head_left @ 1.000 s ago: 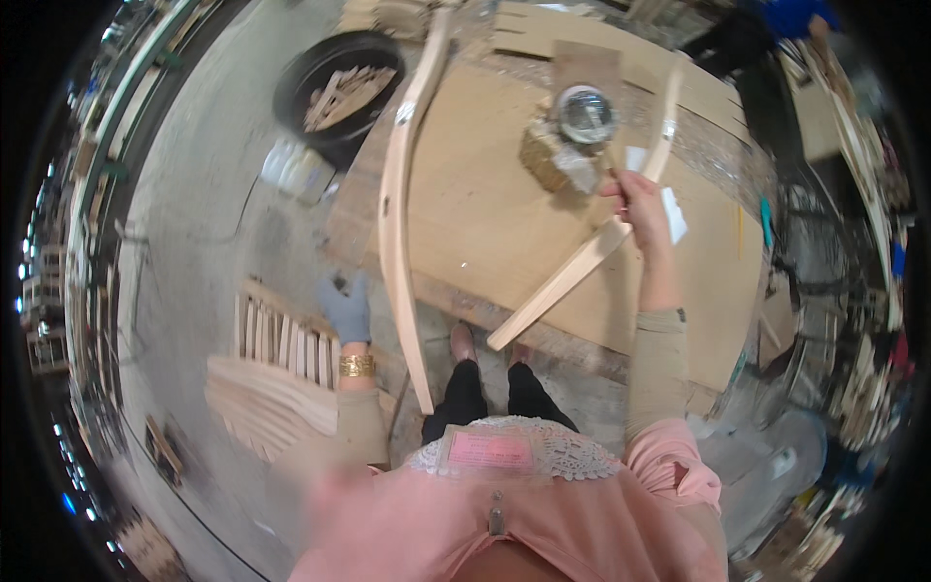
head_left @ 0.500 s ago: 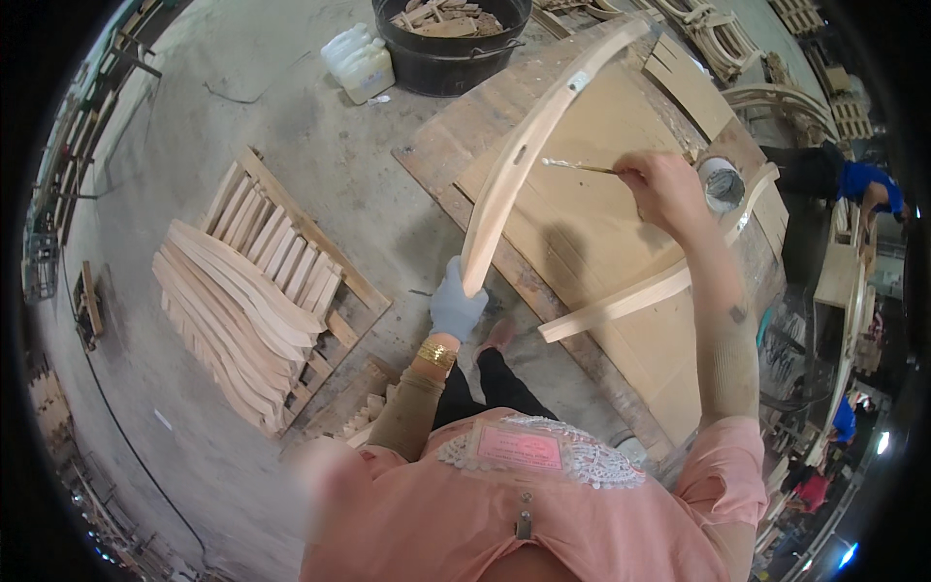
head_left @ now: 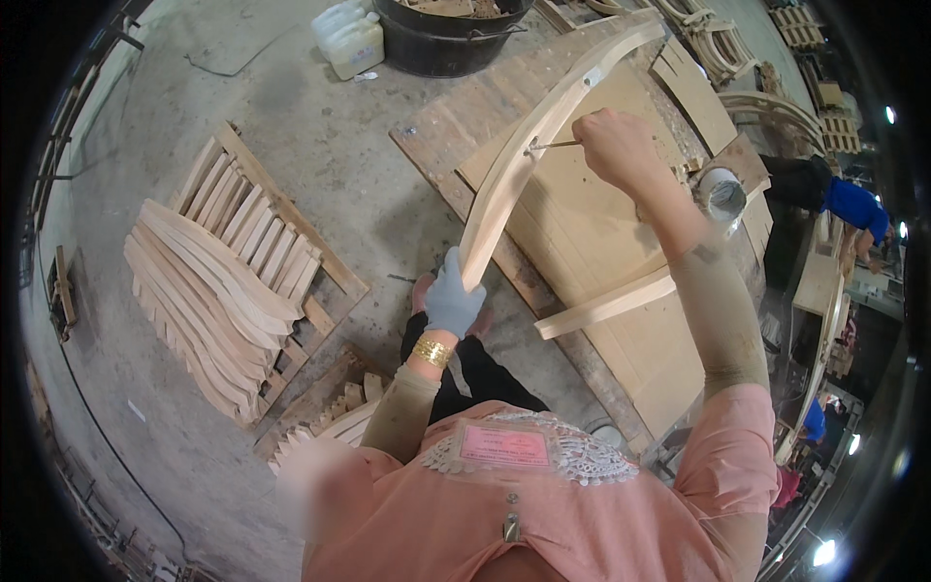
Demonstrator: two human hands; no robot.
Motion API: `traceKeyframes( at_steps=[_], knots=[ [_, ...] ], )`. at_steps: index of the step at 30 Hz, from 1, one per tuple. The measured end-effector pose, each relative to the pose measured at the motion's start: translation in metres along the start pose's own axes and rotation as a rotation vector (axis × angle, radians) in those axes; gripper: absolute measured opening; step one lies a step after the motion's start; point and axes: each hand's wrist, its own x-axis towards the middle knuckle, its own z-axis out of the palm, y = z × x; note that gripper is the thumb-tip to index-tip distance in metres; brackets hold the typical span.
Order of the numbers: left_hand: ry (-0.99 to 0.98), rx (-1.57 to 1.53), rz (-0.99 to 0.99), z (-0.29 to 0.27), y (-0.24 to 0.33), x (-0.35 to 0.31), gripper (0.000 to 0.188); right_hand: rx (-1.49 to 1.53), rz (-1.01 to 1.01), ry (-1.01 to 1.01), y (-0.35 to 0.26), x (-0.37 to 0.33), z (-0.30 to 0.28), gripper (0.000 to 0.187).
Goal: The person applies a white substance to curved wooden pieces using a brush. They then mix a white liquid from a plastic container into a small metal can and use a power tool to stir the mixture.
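My left hand, in a grey glove, is closed around the near end of a long curved wooden piece. The piece slants up and away over the worktable, with a pale patch on its upper part. Bare, my right hand pinches a thin brush, whose tip meets the slot in the side of the wood. An open can with whitish smears stands to the right of that hand. A second curved wooden piece lies on the table, partly hidden by my right forearm.
Cardboard covers much of the worktable. To the left, stacked curved wooden pieces rest on a pallet on the floor. A black tub and plastic jugs stand beyond the table. A person in blue bends at the far right.
My right hand has moved left, bringing the brush tip from open air to the slot in the wood. My left hand keeps its hold on the piece. The view has shifted slightly.
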Motion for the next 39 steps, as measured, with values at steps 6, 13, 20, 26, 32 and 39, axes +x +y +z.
traceKeyframes(
  at_steps=[6,13,20,26,32,39],
  knots=[
    [0.007,-0.006,-0.008,-0.001,-0.001,0.001,0.069,-0.054,-0.152,0.068,-0.014,0.011,0.012,0.008],
    [-0.029,-0.020,-0.035,-0.005,0.004,0.001,0.066,-0.189,-0.222,0.147,-0.008,0.019,0.009,0.010],
    [-0.016,-0.022,-0.012,-0.004,0.001,0.001,0.065,-0.223,-0.228,0.165,0.005,0.011,-0.001,0.010],
    [-0.052,-0.058,-0.037,-0.006,0.001,0.004,0.068,-0.197,-0.265,0.190,-0.004,0.009,0.008,0.009],
    [-0.063,-0.075,-0.041,-0.007,0.000,0.003,0.069,-0.220,-0.251,0.234,0.004,0.010,0.012,0.008],
    [-0.143,-0.144,-0.054,-0.018,0.004,0.005,0.065,0.035,-0.038,0.228,0.015,-0.006,0.006,0.012]
  ],
)
